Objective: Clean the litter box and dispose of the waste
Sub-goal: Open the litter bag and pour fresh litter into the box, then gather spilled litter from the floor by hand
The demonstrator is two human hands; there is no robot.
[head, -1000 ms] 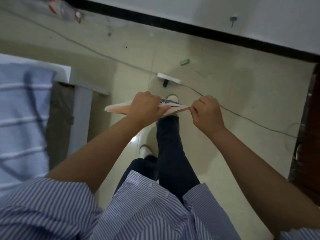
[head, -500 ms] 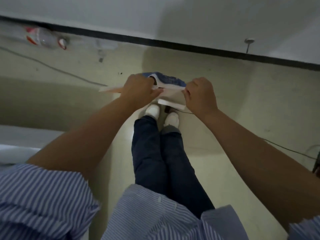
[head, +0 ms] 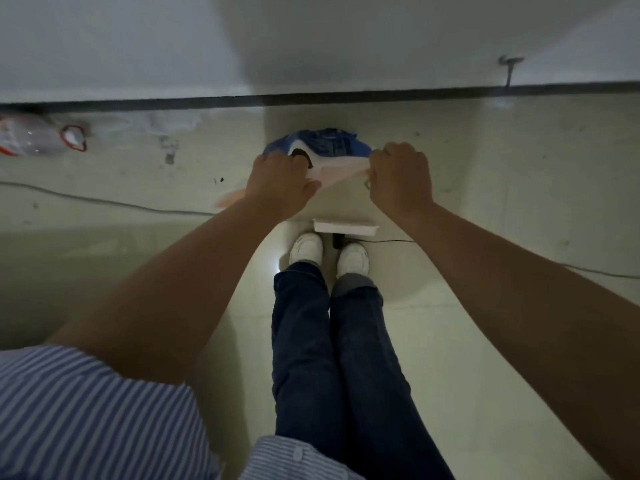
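Standing on a pale glossy tiled floor point(head: 485, 341), white shoes point(head: 306, 247) side by side, dark blue jeans point(head: 329, 358) below a blue-and-white striped shirt point(head: 86, 403). Reaching both bare arms forward and holding up a thin pale pink and white plastic bag point(head: 341, 168) stretched between the two hands. Gripping one edge of it with the left hand point(head: 282, 183), fingers curled over the plastic and thumb pointing toward the other hand, a loose peach-coloured flap trailing out to the left beneath the wrist. Pinching the opposite edge with the right hand point(head: 401, 178), fingers curled tight, knuckles up. Showing above the bag's edge, between the hands, a crumpled blue and white printed packet point(head: 332, 143); impossible to say whether lying inside the bag or behind it. Lying on the floor just ahead of the shoes, a white rectangular power strip point(head: 344, 227) with a thin dark cable point(head: 104, 202) running off to both sides. Resting by the black skirting strip point(head: 381, 97) at the foot of the white wall point(head: 311, 39), far left, a clear plastic bottle with a red label point(head: 31, 136).
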